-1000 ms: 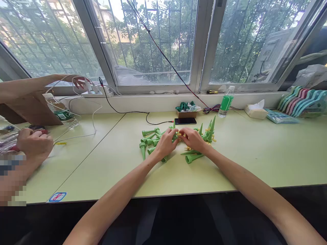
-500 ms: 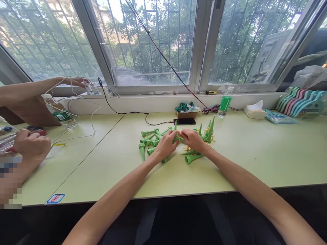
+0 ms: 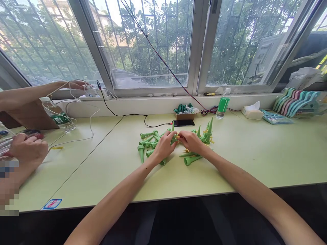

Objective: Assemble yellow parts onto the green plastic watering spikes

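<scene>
My left hand (image 3: 164, 145) is closed around a green plastic watering spike (image 3: 173, 126), its pointed tip sticking up above the fingers. Close beside it, my right hand (image 3: 192, 141) pinches a small yellow valve piece (image 3: 178, 136) at the spike's side. My fingers partly cover both parts. To the left of my hands lies a heap of green spikes (image 3: 141, 153) with open collars. Several spikes with yellow pieces fitted, among them an upright spike (image 3: 209, 130), stand to the right. Just below my right hand a loose spike (image 3: 191, 160) lies on its side.
Behind the spikes lie a black phone (image 3: 183, 123) on a cable and a small box (image 3: 184, 116). A bottle (image 3: 223, 104), tissues (image 3: 252, 111) and hangers (image 3: 296, 102) stand back right. At left, another person's hand (image 3: 28, 149) rests near cables and a bottle (image 3: 58, 114).
The view has shifted slightly. My hands stay together at the spike, and the yellow piece between them shows more clearly now. The other person's arms have barely moved.
</scene>
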The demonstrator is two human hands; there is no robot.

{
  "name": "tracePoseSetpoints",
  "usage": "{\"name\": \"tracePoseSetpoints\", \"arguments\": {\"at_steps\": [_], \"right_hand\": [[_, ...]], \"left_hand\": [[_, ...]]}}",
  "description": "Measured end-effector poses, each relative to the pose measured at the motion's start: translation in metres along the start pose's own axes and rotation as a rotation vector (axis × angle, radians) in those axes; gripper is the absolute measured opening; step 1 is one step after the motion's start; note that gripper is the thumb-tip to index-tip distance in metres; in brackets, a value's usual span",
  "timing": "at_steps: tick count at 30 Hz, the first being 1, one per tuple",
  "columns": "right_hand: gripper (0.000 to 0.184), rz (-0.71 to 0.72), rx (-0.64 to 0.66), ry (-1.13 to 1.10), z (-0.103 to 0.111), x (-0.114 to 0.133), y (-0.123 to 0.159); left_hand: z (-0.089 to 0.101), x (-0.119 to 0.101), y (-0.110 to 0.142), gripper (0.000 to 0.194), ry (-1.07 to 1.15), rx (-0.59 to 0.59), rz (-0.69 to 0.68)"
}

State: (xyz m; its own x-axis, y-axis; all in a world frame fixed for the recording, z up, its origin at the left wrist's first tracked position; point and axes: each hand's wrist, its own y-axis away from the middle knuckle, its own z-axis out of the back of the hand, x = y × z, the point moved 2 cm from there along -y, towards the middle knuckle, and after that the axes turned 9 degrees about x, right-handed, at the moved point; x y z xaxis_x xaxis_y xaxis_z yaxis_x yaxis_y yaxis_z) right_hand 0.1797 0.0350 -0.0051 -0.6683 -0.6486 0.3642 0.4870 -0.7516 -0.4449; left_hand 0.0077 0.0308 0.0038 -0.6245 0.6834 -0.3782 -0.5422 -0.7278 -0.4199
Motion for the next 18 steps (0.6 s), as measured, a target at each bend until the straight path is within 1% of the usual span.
{"name": "tracePoseSetpoints", "arguments": {"at_steps": [13,16,18], "right_hand": [[0.018,-0.040,0.029,0.063,0.0017,0.0019,0.0006],[0.018,-0.038,0.015,0.050,0.0009,0.0007,0.0003],[0.013,-0.022,-0.013,0.035,0.0004,0.0002,0.0002]], "left_hand": [[0.0000,0.0000,0.0001,0.035,0.005,0.014,0.006],[0.0008,-0.0010,-0.0002,0.034,0.008,0.009,0.008],[0.0013,-0.0017,-0.0006,0.034,0.007,0.003,0.011]]}}
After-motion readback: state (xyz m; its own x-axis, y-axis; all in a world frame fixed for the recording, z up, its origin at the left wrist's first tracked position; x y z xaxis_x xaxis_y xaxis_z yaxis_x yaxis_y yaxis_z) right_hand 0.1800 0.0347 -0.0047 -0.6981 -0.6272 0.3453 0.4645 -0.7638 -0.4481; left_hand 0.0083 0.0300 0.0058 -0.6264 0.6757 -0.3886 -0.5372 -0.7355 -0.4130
